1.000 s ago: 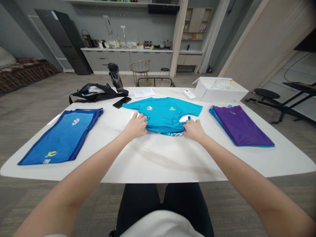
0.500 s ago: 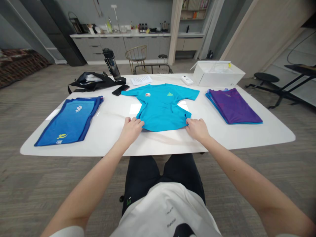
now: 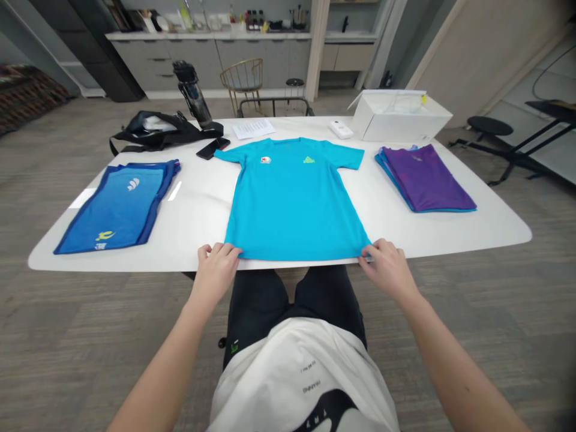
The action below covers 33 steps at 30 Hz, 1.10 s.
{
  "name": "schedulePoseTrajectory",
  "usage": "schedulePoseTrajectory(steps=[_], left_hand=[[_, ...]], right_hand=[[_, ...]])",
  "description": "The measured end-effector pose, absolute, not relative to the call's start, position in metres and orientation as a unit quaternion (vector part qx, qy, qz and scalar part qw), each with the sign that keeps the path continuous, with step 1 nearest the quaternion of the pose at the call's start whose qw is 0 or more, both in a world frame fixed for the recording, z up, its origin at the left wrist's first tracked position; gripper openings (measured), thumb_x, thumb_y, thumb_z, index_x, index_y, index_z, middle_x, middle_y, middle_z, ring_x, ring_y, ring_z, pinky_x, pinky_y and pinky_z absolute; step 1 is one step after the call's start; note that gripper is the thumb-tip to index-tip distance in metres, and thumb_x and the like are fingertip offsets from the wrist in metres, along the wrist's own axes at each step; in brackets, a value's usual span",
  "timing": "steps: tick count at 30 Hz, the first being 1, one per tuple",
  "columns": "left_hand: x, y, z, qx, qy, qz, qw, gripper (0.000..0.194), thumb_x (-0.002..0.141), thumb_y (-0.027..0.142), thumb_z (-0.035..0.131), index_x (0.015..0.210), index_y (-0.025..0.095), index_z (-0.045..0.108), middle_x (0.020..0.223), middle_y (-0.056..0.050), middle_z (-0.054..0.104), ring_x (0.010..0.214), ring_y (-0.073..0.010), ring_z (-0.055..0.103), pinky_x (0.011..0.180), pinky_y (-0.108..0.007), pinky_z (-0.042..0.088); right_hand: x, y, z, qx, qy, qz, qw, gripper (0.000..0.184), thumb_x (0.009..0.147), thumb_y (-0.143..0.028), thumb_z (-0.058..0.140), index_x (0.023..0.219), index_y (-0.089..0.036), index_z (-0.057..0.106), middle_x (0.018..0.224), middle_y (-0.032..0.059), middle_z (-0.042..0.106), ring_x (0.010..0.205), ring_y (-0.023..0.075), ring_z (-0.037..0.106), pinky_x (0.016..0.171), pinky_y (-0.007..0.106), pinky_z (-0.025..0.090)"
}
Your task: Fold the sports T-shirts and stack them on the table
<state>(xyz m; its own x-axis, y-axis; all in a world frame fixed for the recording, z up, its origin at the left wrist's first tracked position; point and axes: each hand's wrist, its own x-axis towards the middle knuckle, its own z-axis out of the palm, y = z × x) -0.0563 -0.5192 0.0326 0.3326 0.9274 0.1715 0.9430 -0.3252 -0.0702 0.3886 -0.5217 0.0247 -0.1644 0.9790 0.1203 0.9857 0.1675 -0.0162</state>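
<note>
A bright blue short-sleeved T-shirt (image 3: 294, 201) lies spread flat on the white table (image 3: 198, 210), its collar at the far side and its hem by the near edge. Two small logos show on its chest. My left hand (image 3: 218, 264) pinches the hem's left corner. At the right corner, my right hand (image 3: 387, 264) has its fingers closed on the hem. Left of the shirt lies a folded blue garment stack (image 3: 119, 207) with white and yellow marks. On the right is a folded stack with a purple garment (image 3: 429, 180) on top and blue cloth beneath.
Along the far side are a black bag (image 3: 157, 135), a dark bottle (image 3: 193, 96), a phone (image 3: 213, 148), a printed sheet (image 3: 253, 129), a small white device (image 3: 341, 129) and an open white box (image 3: 400, 120). A chair (image 3: 245, 81) stands beyond the table.
Both hands have moved apart and nearer to me, drawing the hem out. The T-shirt's bunched, narrow body is now stretched wide, long and smooth. The view has tilted down slightly.
</note>
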Motion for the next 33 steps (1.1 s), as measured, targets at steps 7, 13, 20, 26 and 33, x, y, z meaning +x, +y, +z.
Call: schedulePoseTrajectory(steps=[7, 13, 20, 26, 33], left_hand=[[-0.058, -0.504, 0.022, -0.83, -0.552, -0.068, 0.026, 0.028, 0.105, 0.033, 0.041, 0.112, 0.024, 0.067, 0.111, -0.01, 0.071, 0.102, -0.0271, 0.064, 0.088, -0.044, 0.044], [-0.063, -0.509, 0.005, -0.825, -0.56, -0.073, 0.035, 0.027, 0.106, 0.035, 0.042, 0.11, 0.02, 0.065, 0.108, -0.011, 0.068, 0.097, -0.0282, 0.062, 0.084, -0.043, 0.048], [-0.086, -0.518, 0.012, -0.814, -0.573, -0.099, 0.004, 0.027, 0.098, 0.019, 0.047, 0.121, 0.022, 0.062, 0.122, -0.011, 0.067, 0.112, -0.0281, 0.062, 0.094, -0.043, 0.047], [-0.088, -0.517, 0.015, -0.816, -0.576, -0.055, -0.004, 0.028, 0.096, 0.019, 0.047, 0.118, 0.023, 0.064, 0.115, -0.01, 0.071, 0.106, -0.0272, 0.064, 0.091, -0.043, 0.045], [-0.082, -0.524, 0.021, -0.807, -0.586, -0.067, 0.022, 0.028, 0.094, 0.019, 0.048, 0.117, 0.024, 0.065, 0.115, -0.01, 0.071, 0.107, -0.0284, 0.065, 0.095, -0.046, 0.042]], right_hand=[[0.403, -0.5, 0.013, -0.639, -0.757, 0.025, 0.137, 0.033, 0.102, -0.048, 0.048, 0.11, -0.027, 0.072, 0.11, 0.0115, 0.069, 0.104, 0.0298, 0.062, 0.088, 0.043, 0.044], [0.421, -0.494, -0.011, -0.593, -0.79, 0.01, 0.154, 0.029, 0.104, -0.036, 0.044, 0.107, -0.022, 0.069, 0.102, 0.0099, 0.072, 0.095, 0.0279, 0.065, 0.081, 0.041, 0.046], [0.43, -0.496, -0.007, -0.602, -0.783, -0.004, 0.155, 0.027, 0.103, -0.039, 0.047, 0.099, -0.022, 0.068, 0.092, 0.0087, 0.07, 0.089, 0.0271, 0.065, 0.078, 0.039, 0.045], [0.414, -0.492, -0.011, -0.624, -0.768, -0.028, 0.141, 0.032, 0.104, -0.045, 0.045, 0.105, -0.021, 0.067, 0.099, 0.0102, 0.071, 0.093, 0.0284, 0.065, 0.079, 0.04, 0.045], [0.412, -0.503, -0.004, -0.685, -0.72, -0.058, 0.092, 0.036, 0.103, -0.047, 0.041, 0.106, -0.021, 0.066, 0.097, 0.0112, 0.072, 0.089, 0.0295, 0.066, 0.075, 0.04, 0.044]])
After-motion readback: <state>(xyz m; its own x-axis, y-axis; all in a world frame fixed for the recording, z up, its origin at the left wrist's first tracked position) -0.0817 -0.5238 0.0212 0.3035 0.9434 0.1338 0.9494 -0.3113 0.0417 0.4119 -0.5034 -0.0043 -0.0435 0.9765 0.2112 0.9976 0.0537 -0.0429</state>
